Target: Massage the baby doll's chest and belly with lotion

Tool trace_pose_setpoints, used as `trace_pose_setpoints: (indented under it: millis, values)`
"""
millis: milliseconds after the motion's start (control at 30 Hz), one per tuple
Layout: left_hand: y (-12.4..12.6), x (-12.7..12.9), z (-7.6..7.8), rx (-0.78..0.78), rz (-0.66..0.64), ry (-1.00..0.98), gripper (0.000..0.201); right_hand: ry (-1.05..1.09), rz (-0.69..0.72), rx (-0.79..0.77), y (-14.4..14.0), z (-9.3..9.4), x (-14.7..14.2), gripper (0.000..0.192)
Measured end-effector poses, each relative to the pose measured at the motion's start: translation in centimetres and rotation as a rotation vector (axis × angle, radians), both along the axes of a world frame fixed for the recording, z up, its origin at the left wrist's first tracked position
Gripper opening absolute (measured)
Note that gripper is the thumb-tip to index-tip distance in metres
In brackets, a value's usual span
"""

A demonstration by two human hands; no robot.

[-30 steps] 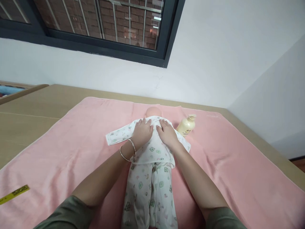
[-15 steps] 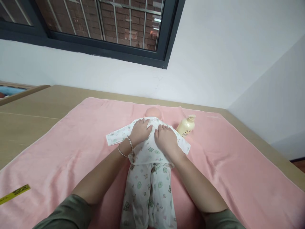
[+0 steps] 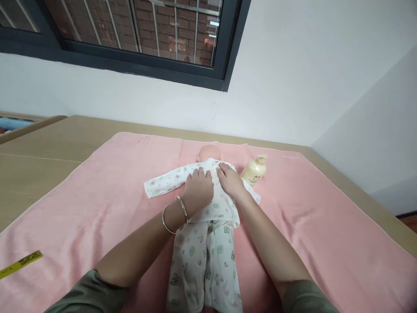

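Head view: baby doll in white printed cotton top and trousers (image 3: 208,217) lies mid pink towel (image 3: 97,195), long axis running away from the person, bald head (image 3: 209,153) at far end. Left hand (image 3: 198,190) and right hand (image 3: 230,180) both flat on doll's chest, side by side, fingers open and pointing twd head, gripping nothing. Cream pump bottle (image 3: 254,171) lies just right of doll's shoulder; right hand nearer it.

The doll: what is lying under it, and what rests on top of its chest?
A pink towel lies under the doll. On its chest rest the left hand and right hand, flat on the printed top. The body is covered by clothes.
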State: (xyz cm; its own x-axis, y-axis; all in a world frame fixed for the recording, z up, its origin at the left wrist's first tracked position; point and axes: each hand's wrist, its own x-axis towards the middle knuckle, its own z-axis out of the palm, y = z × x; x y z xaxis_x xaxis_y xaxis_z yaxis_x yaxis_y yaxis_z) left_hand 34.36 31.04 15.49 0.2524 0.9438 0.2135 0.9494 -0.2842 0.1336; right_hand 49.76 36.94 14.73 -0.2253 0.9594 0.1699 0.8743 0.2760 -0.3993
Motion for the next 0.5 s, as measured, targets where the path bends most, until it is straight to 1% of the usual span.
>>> trace_pose_setpoints:
  millis: [100, 200, 300, 400, 500]
  values:
    - [0.8, -0.3, -0.3, 0.014, 0.019, -0.045, 0.048, -0.089, -0.020, 0.031, -0.5, 0.1, -0.7, 0.049]
    - [2.5, -1.2, -0.8, 0.024, 0.045, -0.111, 0.050, -0.202, -0.064, 0.040, -1.8, 0.7, -2.0, 0.049]
    - [4.6, -2.4, -1.4, 0.013, -0.017, -0.172, 0.049, -0.278, -0.066, 0.053, -3.5, 1.3, -3.3, 0.047]
    - [5.8, -3.4, -1.7, -0.007, -0.091, -0.224, 0.045, -0.279, -0.035, 0.067, -4.4, 1.5, -3.9, 0.046]
    - [5.5, -3.3, -1.6, -0.007, -0.091, -0.193, 0.048, -0.178, -0.024, 0.034, -3.4, 1.1, -3.2, 0.048]
